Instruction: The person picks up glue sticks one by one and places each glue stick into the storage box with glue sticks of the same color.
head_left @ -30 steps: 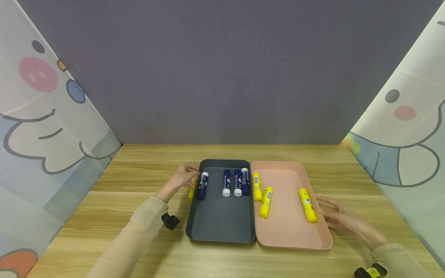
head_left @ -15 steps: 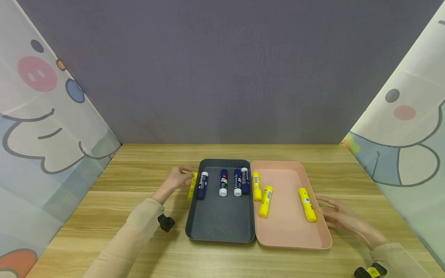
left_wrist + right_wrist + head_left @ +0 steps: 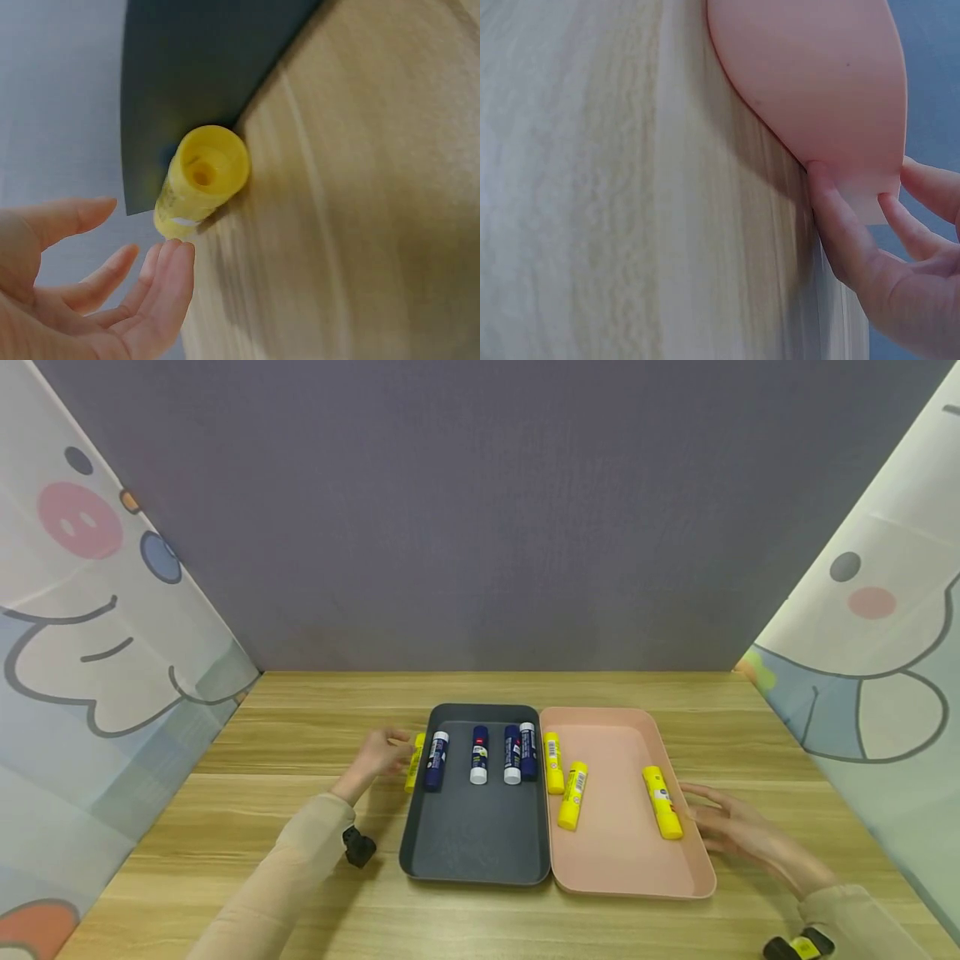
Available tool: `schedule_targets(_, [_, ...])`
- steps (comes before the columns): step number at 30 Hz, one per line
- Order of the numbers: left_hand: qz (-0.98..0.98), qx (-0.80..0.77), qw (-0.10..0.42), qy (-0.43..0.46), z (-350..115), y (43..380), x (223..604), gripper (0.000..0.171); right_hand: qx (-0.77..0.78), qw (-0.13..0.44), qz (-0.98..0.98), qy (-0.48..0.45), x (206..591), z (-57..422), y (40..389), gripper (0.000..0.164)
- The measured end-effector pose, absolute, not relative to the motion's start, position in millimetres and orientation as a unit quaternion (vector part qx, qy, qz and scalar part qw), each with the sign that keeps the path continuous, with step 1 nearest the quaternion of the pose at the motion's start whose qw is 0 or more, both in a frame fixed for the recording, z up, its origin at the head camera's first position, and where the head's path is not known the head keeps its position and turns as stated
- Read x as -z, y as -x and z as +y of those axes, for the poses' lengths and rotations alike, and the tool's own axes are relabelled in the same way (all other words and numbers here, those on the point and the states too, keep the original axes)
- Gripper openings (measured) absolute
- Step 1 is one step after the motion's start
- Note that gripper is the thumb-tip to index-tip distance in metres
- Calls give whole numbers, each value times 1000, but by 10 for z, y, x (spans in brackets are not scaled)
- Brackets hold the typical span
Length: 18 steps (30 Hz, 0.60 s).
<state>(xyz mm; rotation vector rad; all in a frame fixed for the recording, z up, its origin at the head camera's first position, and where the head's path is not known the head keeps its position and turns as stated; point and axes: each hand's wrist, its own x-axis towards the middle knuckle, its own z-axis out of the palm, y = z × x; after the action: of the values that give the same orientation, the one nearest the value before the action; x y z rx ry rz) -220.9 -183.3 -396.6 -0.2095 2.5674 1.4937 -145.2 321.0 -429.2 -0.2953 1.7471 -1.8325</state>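
Observation:
My left hand (image 3: 377,755) hovers left of the dark grey tray (image 3: 472,878), fingers loosely bent, beside a yellow glue stick (image 3: 414,764) lying along the tray's outer wall. In the left wrist view its fingertips come right up to the far end of that glue stick (image 3: 202,176), with nothing gripped. Against the outer right wall of the pink tray (image 3: 615,877), my right hand (image 3: 738,831) rests with relaxed fingers. The right wrist view has those fingers (image 3: 836,214) touching the tray wall, the thumb by its rim.
Inside the grey tray lie several dark blue glue sticks with white caps, one of them near the middle (image 3: 479,752). Yellow glue sticks lie in the pink tray, including one by its right wall (image 3: 662,802). Both trays stand side by side on the wooden table (image 3: 315,727).
My left hand has drawn back leftward from the grey tray's rim, uncovering the yellow glue stick. The middle blue glue stick has rolled slightly left. My right hand stays put.

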Motion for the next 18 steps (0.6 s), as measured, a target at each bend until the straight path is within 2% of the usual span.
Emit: schedule_targets(18, [862,-492,96,81,-1840,2213,4116,40,692,293,649,122,4303,3213,1458,38])
